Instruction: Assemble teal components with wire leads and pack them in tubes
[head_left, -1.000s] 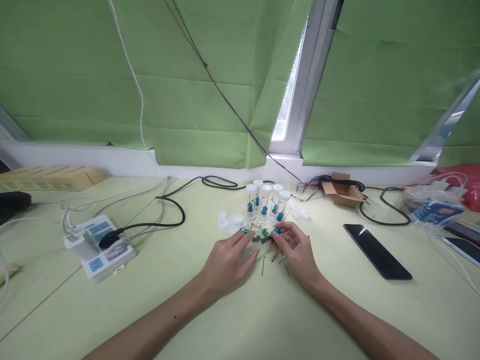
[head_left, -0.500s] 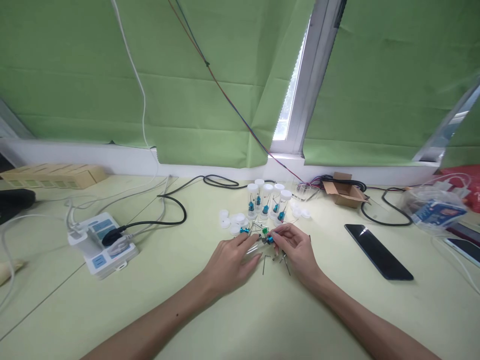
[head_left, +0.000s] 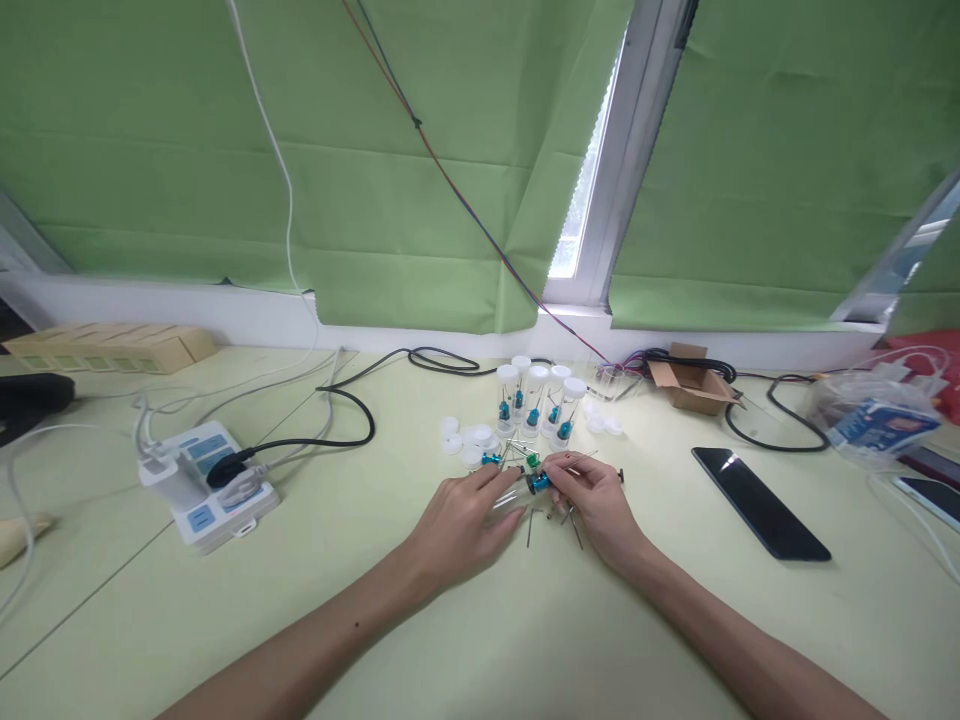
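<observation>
My left hand [head_left: 466, 518] is closed around a clear tube [head_left: 510, 498] lying nearly level, its mouth facing right. In my right hand [head_left: 594, 497], thumb and fingers pinch a small blue metal fitting [head_left: 540, 482] with a dark end, right at the tube's mouth; whether it sits inside the rim I cannot tell. A small green piece [head_left: 532, 460] and a second blue fitting [head_left: 490, 458] lie just beyond my fingers. Thin L-shaped metal keys [head_left: 529, 528] rest on the table between my hands. Behind stand several white-capped clear tubes [head_left: 532, 410], each with a blue fitting inside.
Loose white caps [head_left: 477, 437] lie left of the standing tubes, more to their right. A power strip [head_left: 206, 485] with plugs and cables is at left. To the right are a black phone [head_left: 757, 503], an open cardboard box [head_left: 694, 385] and a plastic bag [head_left: 874, 415].
The clear tube and the blue fitting have come together at the tube's mouth. Both hands stay nearly in place, and the view has shifted slightly.
</observation>
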